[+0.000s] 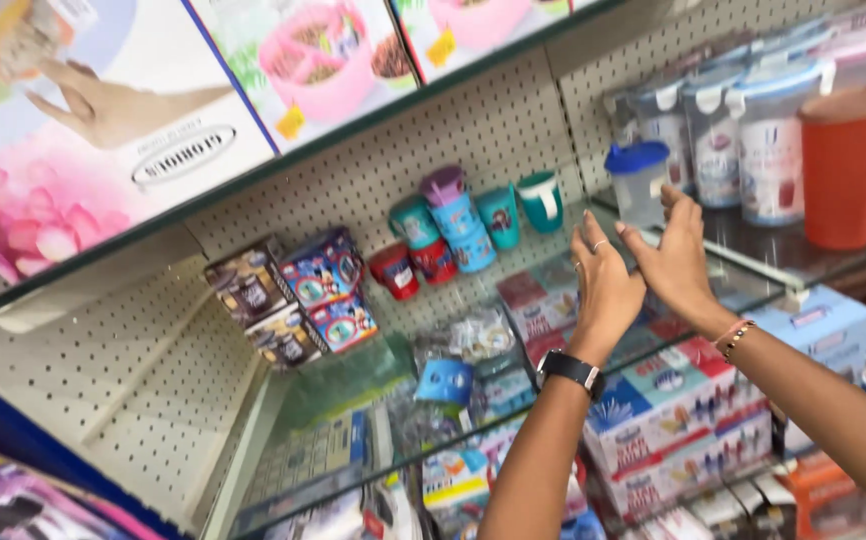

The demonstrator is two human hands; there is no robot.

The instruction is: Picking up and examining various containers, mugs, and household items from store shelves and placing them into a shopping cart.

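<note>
- While both arms reach over the glass shelf [753, 262] in the head view, the left hand [605, 285] and right hand [678, 262] stand side by side with fingers straight and apart, palms turned away, gripping nothing.
- Nearest to them is a small clear plastic container with a blue lid [639, 180], standing upright on the shelf just beyond the right hand's fingertips and not touched.
- It looks light, stiff and smooth-walled, so probably a little slippery; I judge the safest hold to be around its body below the lid, since the lid may only be pressed on.
- Beside it stand taller clear lidded jars [743, 140] and an orange tumbler [846, 165], close enough to be knocked.
- Further left, small coloured cups [473, 225] sit against the pegboard back wall [493, 130].
- Below the glass, flat boxes [688, 415] are stacked.
</note>
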